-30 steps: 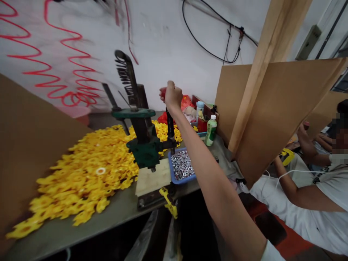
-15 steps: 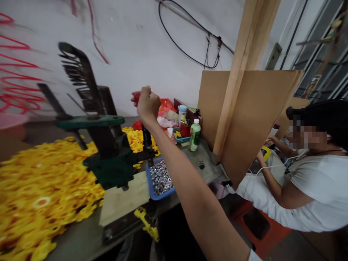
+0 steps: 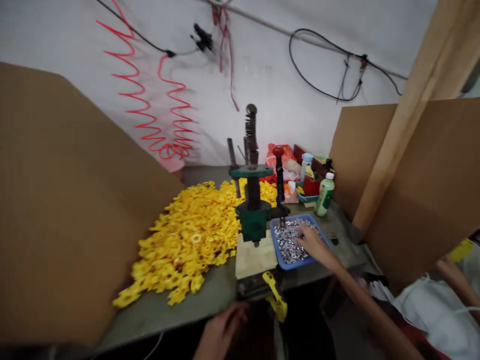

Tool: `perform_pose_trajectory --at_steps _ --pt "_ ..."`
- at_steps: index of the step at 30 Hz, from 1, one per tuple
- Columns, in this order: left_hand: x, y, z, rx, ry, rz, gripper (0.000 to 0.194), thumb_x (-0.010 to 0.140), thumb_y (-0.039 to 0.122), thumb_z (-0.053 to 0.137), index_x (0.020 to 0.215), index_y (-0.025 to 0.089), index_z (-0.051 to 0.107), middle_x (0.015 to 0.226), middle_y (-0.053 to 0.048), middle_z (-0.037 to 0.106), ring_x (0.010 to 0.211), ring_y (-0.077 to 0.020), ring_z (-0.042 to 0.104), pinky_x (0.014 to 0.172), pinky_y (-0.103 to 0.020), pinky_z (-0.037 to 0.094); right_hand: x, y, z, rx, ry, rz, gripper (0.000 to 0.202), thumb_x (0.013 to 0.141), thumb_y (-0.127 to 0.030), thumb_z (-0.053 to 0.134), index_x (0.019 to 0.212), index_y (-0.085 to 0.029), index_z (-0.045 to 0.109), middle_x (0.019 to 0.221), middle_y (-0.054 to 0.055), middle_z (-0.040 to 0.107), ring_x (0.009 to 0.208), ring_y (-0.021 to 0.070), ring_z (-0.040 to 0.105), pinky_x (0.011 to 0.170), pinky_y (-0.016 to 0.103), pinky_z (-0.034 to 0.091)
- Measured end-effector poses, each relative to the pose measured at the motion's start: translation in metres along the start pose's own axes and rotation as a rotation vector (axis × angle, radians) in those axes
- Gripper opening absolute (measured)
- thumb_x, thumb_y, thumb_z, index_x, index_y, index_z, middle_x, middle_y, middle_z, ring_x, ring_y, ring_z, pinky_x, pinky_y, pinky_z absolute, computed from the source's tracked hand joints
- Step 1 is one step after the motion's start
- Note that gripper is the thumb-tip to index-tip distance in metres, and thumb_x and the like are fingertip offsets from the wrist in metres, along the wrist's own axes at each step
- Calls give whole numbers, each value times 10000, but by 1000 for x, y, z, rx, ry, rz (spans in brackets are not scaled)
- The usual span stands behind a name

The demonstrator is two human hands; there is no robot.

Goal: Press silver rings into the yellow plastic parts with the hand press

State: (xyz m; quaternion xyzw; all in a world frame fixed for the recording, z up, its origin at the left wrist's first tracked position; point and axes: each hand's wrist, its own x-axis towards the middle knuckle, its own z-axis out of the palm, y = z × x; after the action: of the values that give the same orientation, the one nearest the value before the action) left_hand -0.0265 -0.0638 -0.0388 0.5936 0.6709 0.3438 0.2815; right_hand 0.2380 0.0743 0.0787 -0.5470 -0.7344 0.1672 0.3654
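Observation:
My right hand point(image 3: 311, 241) reaches over the blue tray point(image 3: 285, 266) of small shiny metal pieces point(image 3: 290, 245), its fingers apart and touching or just above them. Low in the view, at the table's front edge, is my left hand point(image 3: 227, 322), blurred, its fingers partly hidden. Between and beyond the hands stands a green hand press point(image 3: 254, 222) on a pale board point(image 3: 255, 260), its red-knobbed lever point(image 3: 279, 175) upright. A yellow plastic piece point(image 3: 276, 297) hangs at the front of the press base, to the right of my left hand.
Yellow parts point(image 3: 187, 235) are heaped left of the press. A green bottle point(image 3: 324, 195) and a teal basket point(image 3: 308, 198) stand behind the tray. Cardboard panels point(image 3: 67, 210) flank the table, with a wooden post point(image 3: 397, 135) at right. Another person's arm shows at the right edge.
My right hand has left the lever knob and come down to the tray. My left hand has come into view. The camera has turned left, bringing the left cardboard panel into view.

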Motion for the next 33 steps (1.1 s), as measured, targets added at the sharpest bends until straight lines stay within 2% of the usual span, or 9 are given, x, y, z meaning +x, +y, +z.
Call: perform_pose_trajectory --at_steps 2,4,5,9,11,14,27,30,33 --pt "30 1 -24 93 150 68 265 883 325 472 996 202 677 872 -32 711 842 -222 668 788 -288 520 -20 15 17 -40 6 -8 232 691 -85 625 898 -162 695 1049 133 633 1052 234 564 931 333 409" --pt "57 7 -42 241 352 178 296 881 286 445 1052 169 655 996 -87 688 939 -243 641 869 -325 496 -28 22 28 -95 10 -27 236 721 -103 617 939 -161 688 1084 120 613 1091 239 538 970 344 388" --pt "68 11 -47 313 389 246 310 883 257 430 1077 148 645 1029 -109 664 986 -254 617 900 -350 482 -28 24 31 -117 9 -36 208 738 -115 611 926 -162 686 1060 107 615 1068 231 544 957 337 394" --pt "95 19 -42 499 258 407 326 857 97 415 1090 160 634 1029 -89 634 993 -232 561 893 -355 478 -22 29 35 -112 1 -43 87 777 -139 591 805 -161 670 915 58 626 892 185 582 846 295 422" --pt "98 18 -34 557 212 439 295 855 87 444 1046 181 647 996 -67 630 977 -223 536 885 -340 472 -22 31 35 -107 8 -34 89 793 -140 579 771 -165 662 876 46 633 854 177 584 818 287 416" --pt "94 17 -27 607 229 427 265 858 78 447 998 183 646 983 -61 625 959 -217 515 865 -325 462 -25 31 34 -112 28 -29 108 810 -140 568 754 -169 655 860 41 644 852 181 583 802 286 407" --pt "82 19 -27 714 324 509 328 861 97 451 1137 174 610 1088 -88 652 1051 -284 535 887 -424 434 -30 24 37 -204 161 18 101 849 -200 561 827 -183 658 891 37 653 906 206 573 830 310 396" --pt "83 18 -31 664 306 521 279 870 116 447 1048 192 649 994 -74 681 986 -279 566 865 -440 445 -30 26 35 -199 190 2 129 866 -237 546 834 -180 657 883 43 651 894 205 571 822 314 400" --pt "77 18 -33 471 431 562 237 912 208 432 1001 204 652 951 -63 693 929 -259 599 872 -448 472 -36 20 33 -103 286 -68 168 889 -251 509 887 -171 657 916 60 655 922 200 566 862 323 403"
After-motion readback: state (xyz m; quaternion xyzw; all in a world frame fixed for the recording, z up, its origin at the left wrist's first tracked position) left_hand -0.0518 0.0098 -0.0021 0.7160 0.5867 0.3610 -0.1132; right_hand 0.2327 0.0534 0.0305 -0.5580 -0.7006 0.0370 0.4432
